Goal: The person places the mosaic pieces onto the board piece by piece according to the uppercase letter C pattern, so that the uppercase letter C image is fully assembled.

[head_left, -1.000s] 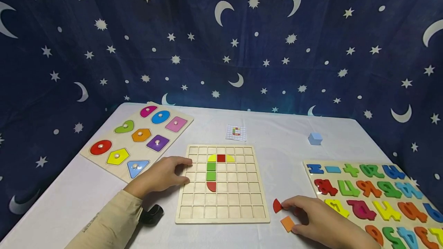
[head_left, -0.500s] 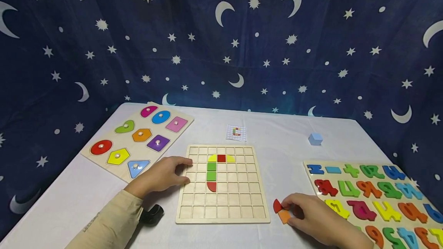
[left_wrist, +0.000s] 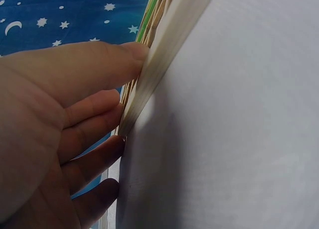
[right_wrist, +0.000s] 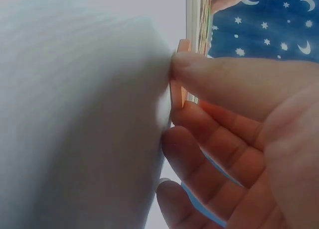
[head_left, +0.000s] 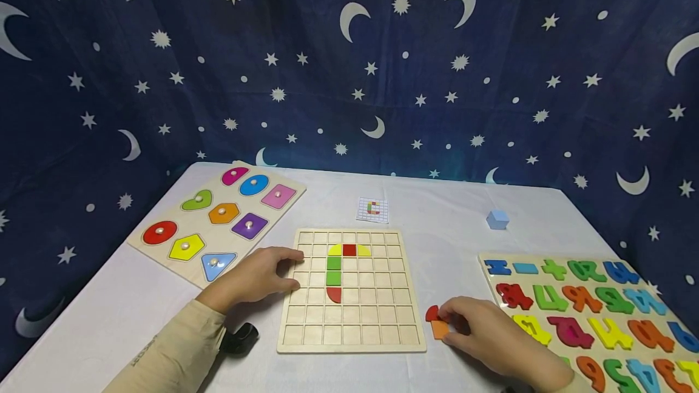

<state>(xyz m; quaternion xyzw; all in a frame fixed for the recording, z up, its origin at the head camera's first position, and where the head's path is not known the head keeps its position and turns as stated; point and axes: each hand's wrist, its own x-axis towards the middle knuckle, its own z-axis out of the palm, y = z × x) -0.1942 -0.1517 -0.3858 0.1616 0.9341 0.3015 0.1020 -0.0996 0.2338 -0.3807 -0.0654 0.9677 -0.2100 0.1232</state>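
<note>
The wooden grid board (head_left: 377, 326) lies in the middle of the table in the head view. Set in its cells are a red square, green squares, yellow corner pieces and a red quarter-round piece (head_left: 334, 295). My left hand (head_left: 256, 275) rests its thumb and fingertips against the board's left edge; in the left wrist view the thumb touches the side of the board (left_wrist: 164, 50). My right hand (head_left: 486, 332) pinches an orange square tile (head_left: 439, 330) low at the table, right of the board. A red quarter-round tile (head_left: 432, 313) adjoins it at the index fingertip.
A small pattern card (head_left: 372, 209) lies behind the board. A knobbed shape puzzle (head_left: 215, 241) sits at the left, and a letter and number puzzle (head_left: 592, 314) at the right. A light blue cube (head_left: 497, 219) stands at the back right.
My right hand has drawn the orange tile up against the red quarter-round tile and slid both left towards the board. The left hand and the board have stayed still.
</note>
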